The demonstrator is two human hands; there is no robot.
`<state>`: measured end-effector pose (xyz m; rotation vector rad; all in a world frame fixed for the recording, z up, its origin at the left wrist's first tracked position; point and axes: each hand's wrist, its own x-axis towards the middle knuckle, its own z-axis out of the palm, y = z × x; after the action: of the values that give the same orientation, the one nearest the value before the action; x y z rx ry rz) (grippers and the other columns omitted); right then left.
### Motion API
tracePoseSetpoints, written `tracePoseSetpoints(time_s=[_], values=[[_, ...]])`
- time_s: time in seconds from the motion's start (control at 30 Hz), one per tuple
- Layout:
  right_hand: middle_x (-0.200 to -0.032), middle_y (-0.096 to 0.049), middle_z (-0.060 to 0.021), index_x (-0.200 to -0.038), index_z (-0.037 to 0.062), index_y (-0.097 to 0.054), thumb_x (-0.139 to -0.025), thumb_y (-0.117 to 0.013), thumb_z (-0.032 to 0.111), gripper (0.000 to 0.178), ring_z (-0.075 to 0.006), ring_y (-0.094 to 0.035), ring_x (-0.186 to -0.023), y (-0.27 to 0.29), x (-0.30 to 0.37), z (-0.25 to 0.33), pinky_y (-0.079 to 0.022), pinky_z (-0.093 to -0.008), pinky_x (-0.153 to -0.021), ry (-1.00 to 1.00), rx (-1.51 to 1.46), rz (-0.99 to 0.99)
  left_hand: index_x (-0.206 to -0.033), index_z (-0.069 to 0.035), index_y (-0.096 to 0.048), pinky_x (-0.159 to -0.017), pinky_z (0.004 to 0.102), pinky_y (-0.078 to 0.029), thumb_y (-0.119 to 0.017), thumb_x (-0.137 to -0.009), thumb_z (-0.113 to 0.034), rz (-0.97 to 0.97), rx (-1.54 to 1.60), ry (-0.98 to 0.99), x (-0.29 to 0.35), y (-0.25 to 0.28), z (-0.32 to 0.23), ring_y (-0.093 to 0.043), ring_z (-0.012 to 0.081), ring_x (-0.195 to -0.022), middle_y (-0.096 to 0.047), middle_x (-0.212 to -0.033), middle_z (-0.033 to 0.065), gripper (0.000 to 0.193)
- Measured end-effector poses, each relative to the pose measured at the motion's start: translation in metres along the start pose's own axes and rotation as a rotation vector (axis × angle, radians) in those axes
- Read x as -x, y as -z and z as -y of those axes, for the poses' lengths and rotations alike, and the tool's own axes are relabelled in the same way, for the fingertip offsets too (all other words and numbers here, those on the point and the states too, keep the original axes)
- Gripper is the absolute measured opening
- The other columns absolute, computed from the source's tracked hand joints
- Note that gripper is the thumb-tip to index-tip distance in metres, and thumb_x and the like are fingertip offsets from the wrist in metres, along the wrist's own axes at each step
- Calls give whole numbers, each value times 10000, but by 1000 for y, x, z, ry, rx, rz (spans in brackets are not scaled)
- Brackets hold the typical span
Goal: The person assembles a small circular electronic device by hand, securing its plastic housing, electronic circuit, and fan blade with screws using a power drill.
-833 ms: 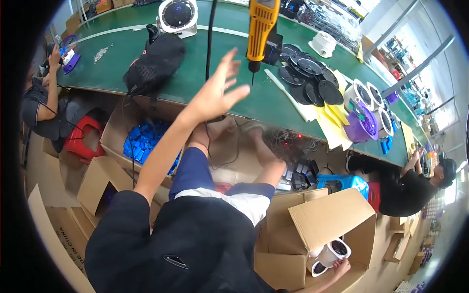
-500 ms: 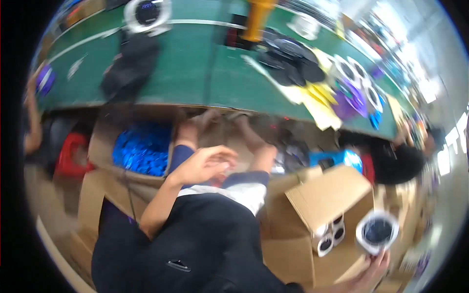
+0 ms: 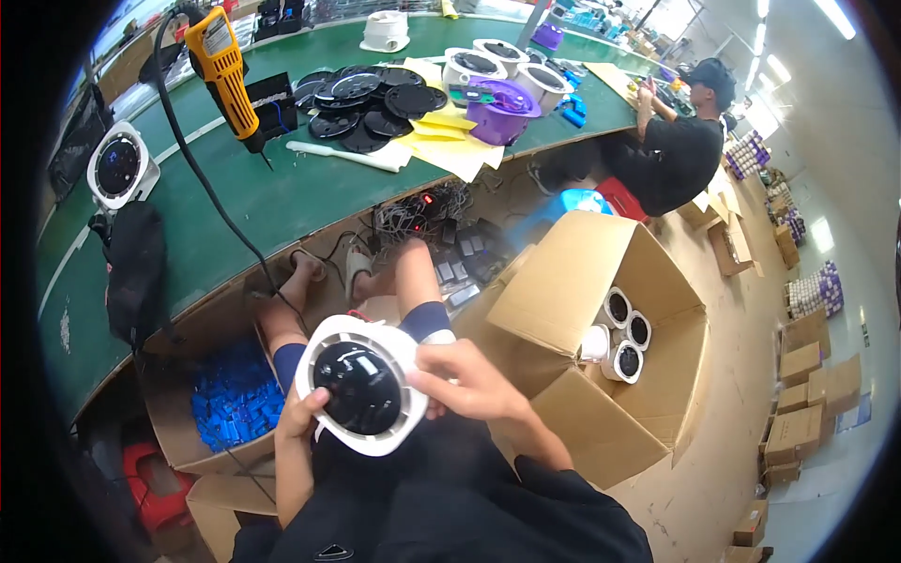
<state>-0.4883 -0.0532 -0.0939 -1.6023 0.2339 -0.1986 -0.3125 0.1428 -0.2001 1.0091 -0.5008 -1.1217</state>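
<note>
Above my lap is a white housing with a glossy black round face (image 3: 361,387), tilted toward me. My left hand (image 3: 298,415) grips its left edge, with the thumb resting on the black face. On the opposite edge, my right hand (image 3: 474,377) has its thumb and bent fingers closed on the white rim; some of its fingers are hidden. To my right stands an open cardboard box (image 3: 587,413), where several similar white units (image 3: 627,359) with black faces lie.
The green workbench (image 3: 253,188) runs across ahead, carrying a hanging orange power tool (image 3: 223,75), black discs (image 3: 361,98), yellow sheets (image 3: 446,131) and a purple housing (image 3: 502,111). Blue parts (image 3: 235,403) fill a carton at lower left. A co-worker (image 3: 690,141) sits at far right.
The white unit has come from beside the box at far right to above my lap. My left hand, free before, now holds it too. The view has turned to the right.
</note>
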Motion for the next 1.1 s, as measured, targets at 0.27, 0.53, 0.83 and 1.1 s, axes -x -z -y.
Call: tracePoseSetpoints(time_s=[0.27,0.53,0.83,1.1], values=[[-612,-611,-34,-825,-7,-601,-1005,-553,209,285,-107,-626,-556,-29,-51,-32,-494,-264,-514,70,159,213,-1411,-2,-428,-1047,441,-457,-654,-871,-331,-360,360,-77,59,51,57,-584,306,-1187,-566,-1331,185,672],[-653,-646,-70,-868,-10,-650,-942,-580,136,179,-116,-606,-584,-27,-132,-31,-475,-298,-545,125,95,68,-1503,-64,-322,-1107,502,-383,-481,-942,-450,-462,485,-566,80,69,28,-462,355,-1328,-441,-1478,151,699],[-891,-647,-93,-1000,-35,-620,-864,-447,-68,223,-147,-618,-771,34,-187,-84,-519,-259,-661,267,276,-264,-1242,-50,-567,-970,378,-491,-573,-944,-322,-884,522,-657,58,113,-32,-624,200,-1064,-648,-1134,80,404],[-983,-636,-180,-1034,-35,-629,-840,-463,-49,255,-323,-614,-947,90,-272,-57,-491,-427,-896,654,906,-589,-1321,-66,-518,-910,349,-511,-606,-942,-309,-916,325,-572,43,67,-86,-605,156,-1056,-626,-1129,56,458]])
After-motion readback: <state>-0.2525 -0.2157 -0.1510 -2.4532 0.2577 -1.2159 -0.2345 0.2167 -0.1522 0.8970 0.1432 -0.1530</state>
